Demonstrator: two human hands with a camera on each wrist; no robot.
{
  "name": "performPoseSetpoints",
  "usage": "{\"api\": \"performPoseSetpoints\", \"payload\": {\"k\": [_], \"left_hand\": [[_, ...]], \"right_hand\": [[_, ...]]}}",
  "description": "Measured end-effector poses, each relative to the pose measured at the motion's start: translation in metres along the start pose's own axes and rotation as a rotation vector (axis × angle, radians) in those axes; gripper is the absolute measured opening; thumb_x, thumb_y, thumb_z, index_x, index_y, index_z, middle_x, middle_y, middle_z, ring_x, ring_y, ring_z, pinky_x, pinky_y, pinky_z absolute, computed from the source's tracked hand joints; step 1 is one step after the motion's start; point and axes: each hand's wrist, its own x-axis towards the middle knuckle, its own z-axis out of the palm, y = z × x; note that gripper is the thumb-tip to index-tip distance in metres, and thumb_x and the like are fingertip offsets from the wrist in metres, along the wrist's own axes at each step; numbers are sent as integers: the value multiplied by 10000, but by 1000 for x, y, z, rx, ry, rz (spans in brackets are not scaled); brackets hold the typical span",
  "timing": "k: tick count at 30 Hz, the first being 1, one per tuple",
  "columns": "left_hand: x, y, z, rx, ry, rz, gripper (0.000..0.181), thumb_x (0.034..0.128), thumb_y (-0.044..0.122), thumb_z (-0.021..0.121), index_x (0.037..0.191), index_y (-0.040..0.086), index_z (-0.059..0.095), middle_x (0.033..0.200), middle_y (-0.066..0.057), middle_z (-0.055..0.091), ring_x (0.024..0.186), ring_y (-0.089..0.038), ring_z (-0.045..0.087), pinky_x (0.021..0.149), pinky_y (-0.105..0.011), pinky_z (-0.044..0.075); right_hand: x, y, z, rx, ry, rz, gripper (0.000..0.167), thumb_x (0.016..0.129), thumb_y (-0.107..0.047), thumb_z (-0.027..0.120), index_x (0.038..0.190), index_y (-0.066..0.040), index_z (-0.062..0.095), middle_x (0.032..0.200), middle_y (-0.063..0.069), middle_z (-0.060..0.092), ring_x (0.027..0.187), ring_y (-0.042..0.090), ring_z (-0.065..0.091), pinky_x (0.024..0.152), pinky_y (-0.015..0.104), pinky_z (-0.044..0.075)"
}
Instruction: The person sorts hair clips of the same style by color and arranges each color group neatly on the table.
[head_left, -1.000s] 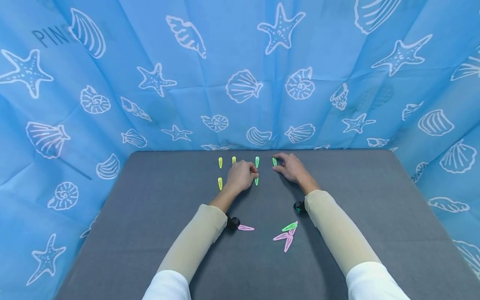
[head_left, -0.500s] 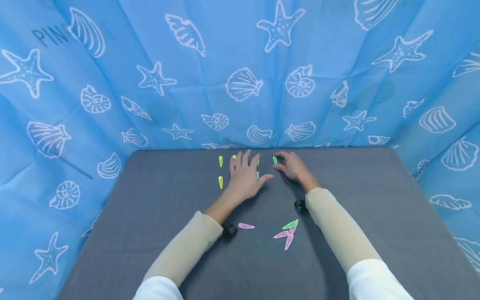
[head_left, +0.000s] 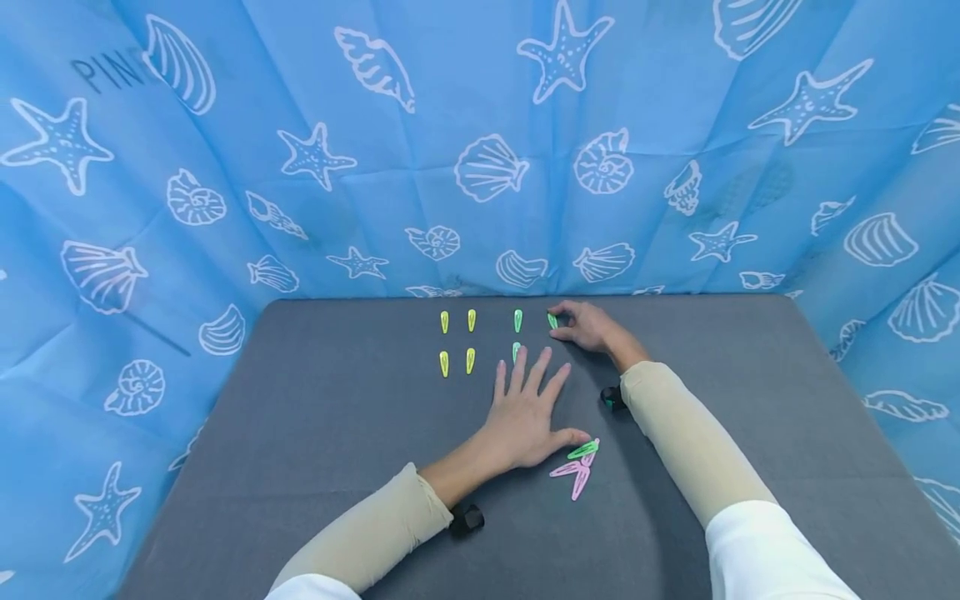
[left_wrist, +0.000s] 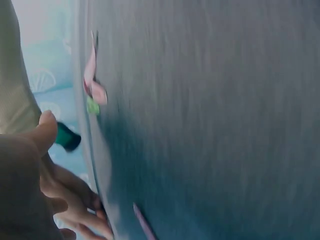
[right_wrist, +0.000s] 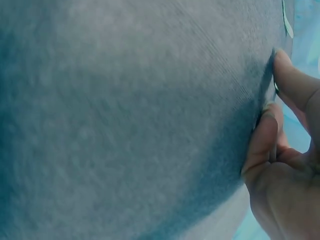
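Note:
In the head view my right hand (head_left: 588, 327) pinches a green snap hair clip (head_left: 552, 321) between thumb and fingers at the table's far edge; the fingers partly cover it. Two more green clips stand upright to its left, an upper clip (head_left: 517, 321) and a lower clip (head_left: 516, 351) just beyond my left fingertips. My left hand (head_left: 525, 421) is spread flat with nothing in it. Its thumb tip is beside a green clip (head_left: 583, 450) that lies over several pink clips (head_left: 580, 482). In the left wrist view a lone pink clip (left_wrist: 144, 222) lies below the hand.
Yellow hair clips (head_left: 444, 364) form two rows of two at the back left of the grey table (head_left: 337, 433). A blue shell-print curtain (head_left: 420, 192) hangs close behind the table and along its sides.
My left hand has let go of the lower green clip, opened, and moved back and right toward the pink clips. It now covers the lone pink clip. The right hand stays at its clip.

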Motion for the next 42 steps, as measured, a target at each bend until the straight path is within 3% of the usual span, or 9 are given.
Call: {"api": "performPoseSetpoints", "payload": {"k": [7, 10, 14, 18, 22, 30, 36, 42], "left_hand": [[-12, 18, 9, -56, -6, 25, 931, 855, 743, 634, 1607, 308, 298, 1709, -37, 171, 1597, -380, 95, 1238, -627, 170], [-15, 23, 11, -82, -14, 20, 852, 851, 704, 675, 1557, 321, 391, 1637, -26, 289, 1538, -323, 235, 1204, -568, 261], [-15, 26, 13, -119, -38, -5, 652, 845, 652, 721, 1378, 318, 552, 1374, 23, 466, 1240, -187, 399, 1011, -403, 356], [-12, 27, 14, -122, -78, 12, 402, 867, 587, 735, 1123, 300, 619, 1071, 98, 540, 969, -108, 411, 828, -304, 313], [-10, 26, 16, -102, -107, 50, 234, 909, 514, 727, 962, 304, 640, 897, 155, 546, 842, -59, 423, 759, -271, 290], [-12, 26, 14, -37, -134, 80, 165, 983, 412, 670, 875, 301, 615, 854, 138, 538, 819, -65, 450, 725, -250, 329], [-11, 20, 5, -174, -126, 107, 172, 995, 350, 664, 862, 257, 608, 753, 135, 544, 684, -44, 482, 628, -217, 367], [-7, 10, 0, -275, -34, 103, 133, 1021, 276, 634, 909, 256, 704, 767, 151, 606, 655, 4, 519, 610, -173, 403]], "right_hand": [[0, 5, -2, 8, -31, 18, 514, 1012, -275, 647, 1466, -68, 526, 1142, 226, 632, 945, 301, 593, 854, 437, 460], [0, 4, -2, 16, -33, 20, 510, 1013, -271, 645, 1469, -76, 526, 1151, 224, 632, 942, 291, 591, 838, 416, 455], [2, 2, -1, 22, -23, 15, 505, 1016, -266, 642, 1471, -80, 526, 1115, 209, 633, 897, 266, 569, 788, 365, 430], [2, 1, -1, 19, -10, -3, 505, 1013, -258, 647, 1462, -57, 531, 1078, 202, 635, 871, 257, 552, 766, 347, 418], [2, 2, 0, 24, -4, 3, 506, 1008, -261, 653, 1460, -66, 537, 1131, 211, 637, 927, 267, 561, 819, 376, 435], [0, 2, -1, 41, -14, 15, 512, 1015, -279, 640, 1473, -82, 525, 1010, 151, 579, 865, 249, 491, 739, 333, 370], [1, 1, -1, 35, -10, 16, 508, 1014, -269, 643, 1470, -77, 530, 1044, 163, 586, 875, 253, 503, 758, 344, 379], [1, 1, -2, 24, -19, 26, 506, 1017, -275, 640, 1473, -88, 529, 1046, 163, 588, 854, 247, 504, 751, 343, 379]]}}
